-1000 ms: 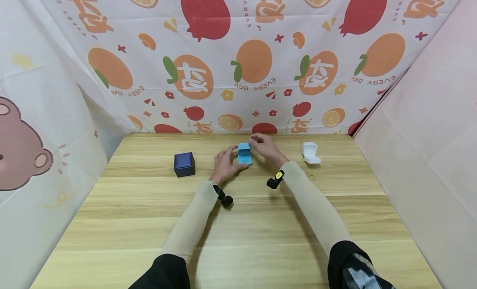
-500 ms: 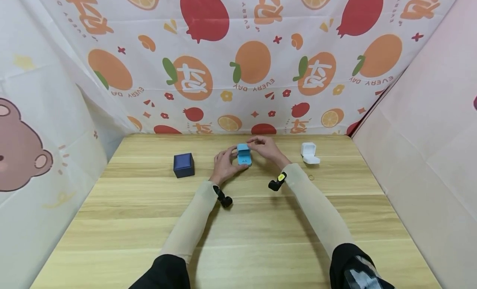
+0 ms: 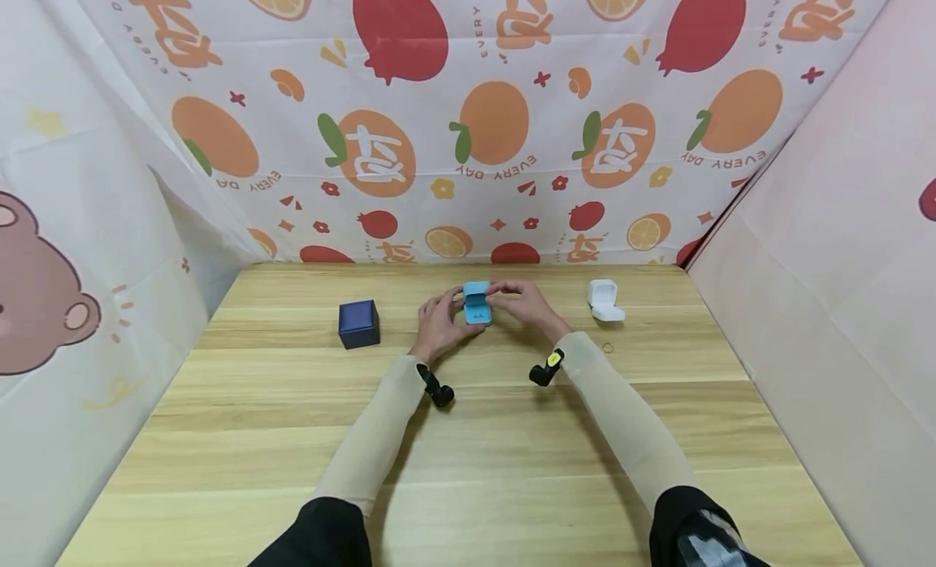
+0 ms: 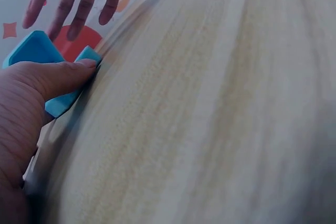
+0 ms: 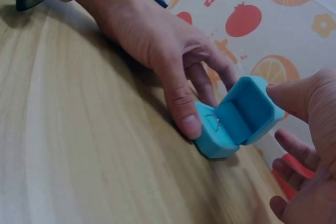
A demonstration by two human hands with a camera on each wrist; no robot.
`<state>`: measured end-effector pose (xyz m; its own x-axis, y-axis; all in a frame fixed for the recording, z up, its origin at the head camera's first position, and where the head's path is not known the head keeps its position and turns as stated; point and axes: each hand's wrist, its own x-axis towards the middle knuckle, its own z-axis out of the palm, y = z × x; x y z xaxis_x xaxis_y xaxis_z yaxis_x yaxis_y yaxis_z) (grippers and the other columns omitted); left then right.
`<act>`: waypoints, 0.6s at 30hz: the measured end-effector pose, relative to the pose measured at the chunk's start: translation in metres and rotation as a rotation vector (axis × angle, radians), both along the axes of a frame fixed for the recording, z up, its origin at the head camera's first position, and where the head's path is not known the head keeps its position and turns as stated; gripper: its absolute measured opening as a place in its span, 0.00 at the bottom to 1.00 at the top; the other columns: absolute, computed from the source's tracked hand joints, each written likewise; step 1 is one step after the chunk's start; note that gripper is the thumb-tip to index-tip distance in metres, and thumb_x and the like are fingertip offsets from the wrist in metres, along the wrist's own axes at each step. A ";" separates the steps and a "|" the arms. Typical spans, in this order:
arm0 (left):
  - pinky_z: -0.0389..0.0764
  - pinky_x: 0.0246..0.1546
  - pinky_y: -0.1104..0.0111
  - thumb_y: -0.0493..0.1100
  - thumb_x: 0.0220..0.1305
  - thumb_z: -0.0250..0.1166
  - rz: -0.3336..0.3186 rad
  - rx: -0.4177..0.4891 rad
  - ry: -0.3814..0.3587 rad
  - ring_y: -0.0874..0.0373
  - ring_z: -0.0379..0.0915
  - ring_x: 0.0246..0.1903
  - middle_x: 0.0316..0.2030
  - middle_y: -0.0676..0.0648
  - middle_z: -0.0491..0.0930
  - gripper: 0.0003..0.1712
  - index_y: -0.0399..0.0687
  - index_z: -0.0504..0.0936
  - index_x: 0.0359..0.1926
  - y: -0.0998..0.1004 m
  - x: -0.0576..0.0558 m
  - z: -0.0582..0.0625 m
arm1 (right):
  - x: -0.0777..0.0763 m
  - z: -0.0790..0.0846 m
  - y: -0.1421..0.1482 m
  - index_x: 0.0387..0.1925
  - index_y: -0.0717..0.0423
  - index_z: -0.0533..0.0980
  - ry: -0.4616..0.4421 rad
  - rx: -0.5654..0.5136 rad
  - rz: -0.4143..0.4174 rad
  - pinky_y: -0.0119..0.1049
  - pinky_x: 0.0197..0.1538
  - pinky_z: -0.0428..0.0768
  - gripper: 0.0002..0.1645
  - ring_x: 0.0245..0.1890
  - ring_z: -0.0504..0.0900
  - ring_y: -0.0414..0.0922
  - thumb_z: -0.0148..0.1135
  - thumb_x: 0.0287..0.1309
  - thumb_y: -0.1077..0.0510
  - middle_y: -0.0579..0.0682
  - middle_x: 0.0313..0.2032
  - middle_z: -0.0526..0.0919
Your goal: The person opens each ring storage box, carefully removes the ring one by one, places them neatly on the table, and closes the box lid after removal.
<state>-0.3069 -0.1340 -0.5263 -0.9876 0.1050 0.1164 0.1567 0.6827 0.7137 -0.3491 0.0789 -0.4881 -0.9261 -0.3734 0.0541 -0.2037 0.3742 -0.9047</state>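
Observation:
A light-blue ring box (image 3: 477,305) stands on the table with its lid raised; a ring (image 5: 214,120) sits in its slot in the right wrist view. My left hand (image 3: 439,323) grips the box's base, thumb on the front and fingers around the far side. In the left wrist view the thumb (image 4: 73,74) lies across the base. My right hand (image 3: 522,303) is at the lid's right side, its thumb tip touching the lid edge in the right wrist view. Its other fingers (image 4: 65,3) hang fairly straight and spread; whether one touches the lid's back is hidden.
A dark-blue box (image 3: 359,324), closed, stands to the left on the wooden table (image 3: 468,469). On the right is a white ring box (image 3: 605,301) with its lid up. A thin ring (image 3: 608,348) lies in front of it. A fruit-print cloth (image 3: 431,128) hangs behind.
My right hand has lowered slightly along the lid's right side, its wrist shifting a little toward me. The left hand keeps its grip on the ring box.

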 end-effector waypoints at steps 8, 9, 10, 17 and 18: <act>0.43 0.78 0.49 0.60 0.55 0.76 -0.001 -0.003 -0.003 0.42 0.58 0.73 0.67 0.47 0.77 0.54 0.54 0.60 0.77 -0.001 0.001 0.000 | 0.006 -0.009 -0.004 0.45 0.60 0.85 0.037 -0.011 0.029 0.55 0.71 0.71 0.11 0.70 0.74 0.54 0.68 0.64 0.59 0.55 0.66 0.79; 0.43 0.78 0.49 0.60 0.56 0.76 -0.002 -0.006 -0.002 0.42 0.58 0.73 0.67 0.47 0.77 0.54 0.54 0.60 0.77 0.000 0.001 0.000 | 0.007 -0.010 -0.004 0.45 0.60 0.85 0.030 -0.012 0.027 0.56 0.72 0.70 0.11 0.70 0.73 0.54 0.68 0.64 0.59 0.55 0.66 0.79; 0.43 0.78 0.49 0.60 0.55 0.76 -0.002 -0.006 -0.001 0.42 0.58 0.73 0.67 0.47 0.77 0.54 0.54 0.60 0.77 0.000 0.001 -0.001 | 0.007 -0.012 -0.004 0.45 0.59 0.85 0.024 -0.011 0.024 0.56 0.73 0.69 0.11 0.71 0.73 0.54 0.68 0.65 0.58 0.55 0.67 0.78; 0.44 0.77 0.49 0.61 0.55 0.76 -0.002 -0.023 0.006 0.42 0.59 0.72 0.67 0.47 0.78 0.54 0.54 0.60 0.77 -0.001 0.000 0.000 | 0.011 -0.017 -0.007 0.46 0.58 0.85 0.007 -0.008 0.020 0.57 0.75 0.64 0.11 0.72 0.71 0.55 0.68 0.65 0.58 0.56 0.66 0.78; 0.44 0.77 0.49 0.62 0.55 0.76 -0.001 -0.027 0.006 0.42 0.59 0.72 0.67 0.48 0.78 0.54 0.54 0.60 0.77 -0.001 0.000 0.000 | 0.012 -0.017 -0.007 0.46 0.59 0.85 0.012 -0.012 0.022 0.57 0.75 0.64 0.11 0.72 0.71 0.55 0.68 0.64 0.58 0.57 0.66 0.79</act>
<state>-0.3072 -0.1346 -0.5264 -0.9868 0.1091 0.1198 0.1619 0.7014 0.6942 -0.3373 0.0716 -0.5053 -0.9168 -0.3931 0.0699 -0.2227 0.3582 -0.9067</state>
